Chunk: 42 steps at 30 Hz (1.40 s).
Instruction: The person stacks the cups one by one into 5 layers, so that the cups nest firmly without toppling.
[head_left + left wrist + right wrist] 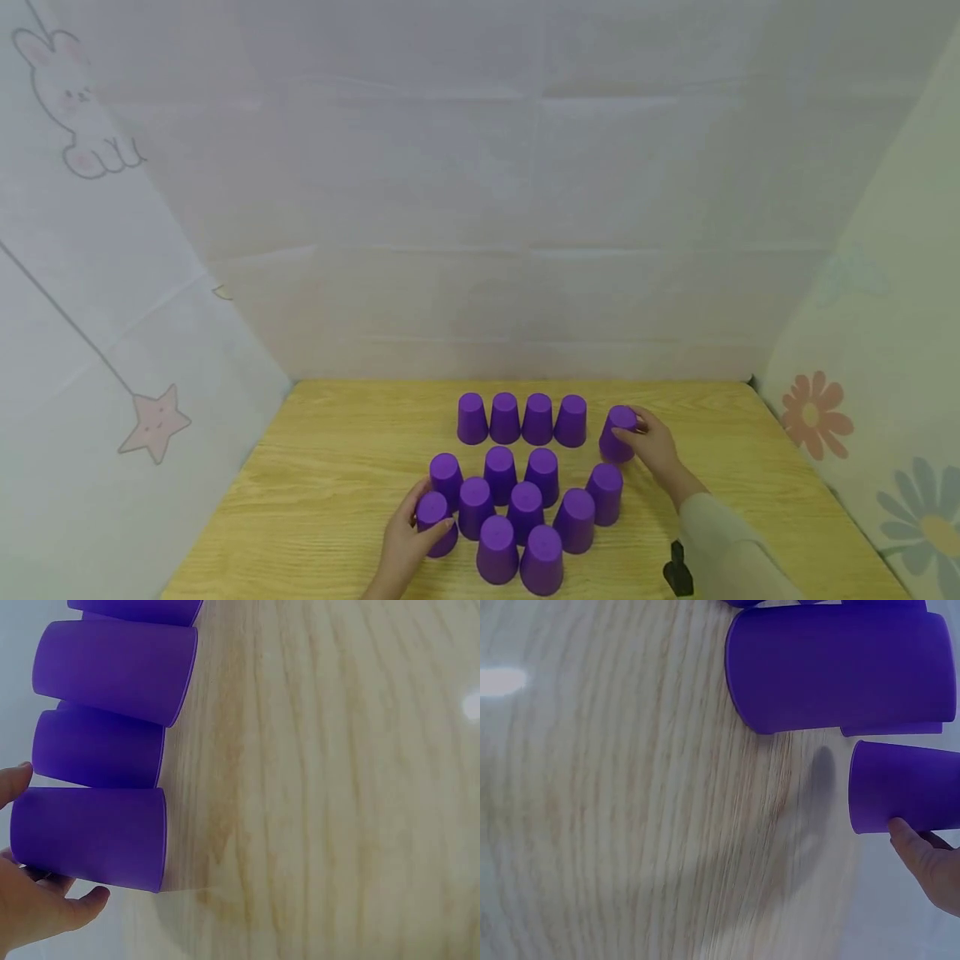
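Observation:
Upside-down purple cups are spread over the wooden table. At the front left, my left hand (403, 540) holds the outermost purple cup (433, 515), its thumb and fingers on opposite sides. That cup (90, 836) is upright on its rim in the left wrist view, close beside another cup (97, 748). On the far right, my right hand (657, 450) grips a single purple cup (617, 437), which leans slightly. In the right wrist view, fingers (915, 847) press the side of this cup (904, 787); whether its rim touches the table is hard to tell.
A back row of cups (506, 419) stands left of the right-hand cup. Several more cups (525, 512) cluster between the hands. A small black object (678, 571) lies near the right sleeve (731, 546). Pale printed cloth (525, 208) walls the table (337, 467) on three sides.

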### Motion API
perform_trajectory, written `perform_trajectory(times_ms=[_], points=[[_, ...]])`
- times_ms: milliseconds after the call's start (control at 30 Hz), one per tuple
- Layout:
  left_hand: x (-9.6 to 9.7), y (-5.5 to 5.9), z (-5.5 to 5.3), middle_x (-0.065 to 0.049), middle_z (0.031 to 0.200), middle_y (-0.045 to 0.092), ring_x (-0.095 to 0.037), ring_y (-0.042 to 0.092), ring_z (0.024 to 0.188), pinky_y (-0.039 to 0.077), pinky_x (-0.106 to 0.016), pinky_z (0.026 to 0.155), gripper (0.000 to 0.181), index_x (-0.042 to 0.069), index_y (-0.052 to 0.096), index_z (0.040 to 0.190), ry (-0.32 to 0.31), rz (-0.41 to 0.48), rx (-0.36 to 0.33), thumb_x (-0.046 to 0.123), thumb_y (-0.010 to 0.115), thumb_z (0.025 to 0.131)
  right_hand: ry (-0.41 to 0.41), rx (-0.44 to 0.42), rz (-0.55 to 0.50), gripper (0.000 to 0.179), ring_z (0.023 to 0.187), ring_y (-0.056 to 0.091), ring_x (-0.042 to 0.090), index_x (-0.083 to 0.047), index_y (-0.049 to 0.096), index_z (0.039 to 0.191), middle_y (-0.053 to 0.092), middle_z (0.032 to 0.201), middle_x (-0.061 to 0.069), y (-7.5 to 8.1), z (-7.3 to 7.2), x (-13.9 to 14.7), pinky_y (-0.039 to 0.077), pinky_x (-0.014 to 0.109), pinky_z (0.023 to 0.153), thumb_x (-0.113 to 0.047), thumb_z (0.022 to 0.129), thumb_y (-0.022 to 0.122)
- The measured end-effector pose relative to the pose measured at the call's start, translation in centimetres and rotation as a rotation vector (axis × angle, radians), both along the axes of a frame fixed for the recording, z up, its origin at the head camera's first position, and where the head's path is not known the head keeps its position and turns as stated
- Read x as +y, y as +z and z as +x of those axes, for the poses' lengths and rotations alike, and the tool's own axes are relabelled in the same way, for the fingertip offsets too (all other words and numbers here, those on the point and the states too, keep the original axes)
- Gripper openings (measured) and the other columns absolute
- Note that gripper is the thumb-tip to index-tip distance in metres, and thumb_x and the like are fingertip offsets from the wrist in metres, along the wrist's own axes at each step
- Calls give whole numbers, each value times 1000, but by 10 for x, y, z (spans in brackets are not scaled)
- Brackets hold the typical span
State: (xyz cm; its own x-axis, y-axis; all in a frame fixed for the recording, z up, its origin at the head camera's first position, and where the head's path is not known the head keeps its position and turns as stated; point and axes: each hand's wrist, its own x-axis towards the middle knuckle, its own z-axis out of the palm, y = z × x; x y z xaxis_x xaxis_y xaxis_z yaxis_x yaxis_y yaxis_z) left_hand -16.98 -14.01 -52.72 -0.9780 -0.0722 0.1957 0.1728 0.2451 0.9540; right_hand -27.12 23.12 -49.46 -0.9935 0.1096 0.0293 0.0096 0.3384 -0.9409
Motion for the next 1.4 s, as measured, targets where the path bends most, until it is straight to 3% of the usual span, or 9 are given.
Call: perform_trajectory(times_ms=[233,500,633,833,1400], points=[[-3,-5,3,-22,121,45,-37,41,109,31,-52,89,66,-3,39,125,12,39,-54,6,71,68,-18,-55,14,55,112,35,42,2,34,127,37,122,30,1,-12,-7,33,51,88,-11,80,60],[-3,-8,3,-25,119,45,-40,41,108,32,-52,88,62,-9,42,120,1,79,-34,5,71,68,-50,-54,33,54,106,39,44,3,35,125,40,117,32,-3,-22,-10,36,51,85,-8,79,60],[-4,-10,4,-25,119,44,-40,40,109,30,-53,89,61,-8,42,121,1,106,-47,3,70,68,-37,-62,11,56,107,38,44,5,32,127,38,119,32,-6,-23,-12,35,51,86,-7,79,59],[-4,-12,5,-24,117,46,-37,43,106,36,-49,86,59,-6,42,121,-29,126,-39,3,69,69,-42,-86,-44,54,108,38,44,4,31,128,37,120,32,-8,-24,-14,35,51,87,-5,81,57],[-4,-13,10,-23,120,44,-37,41,109,36,-50,86,60,-6,40,123,-44,152,-56,3,68,71,-50,-109,-21,56,108,38,44,4,30,128,38,120,31,-14,-35,-14,37,50,85,-6,80,57]])
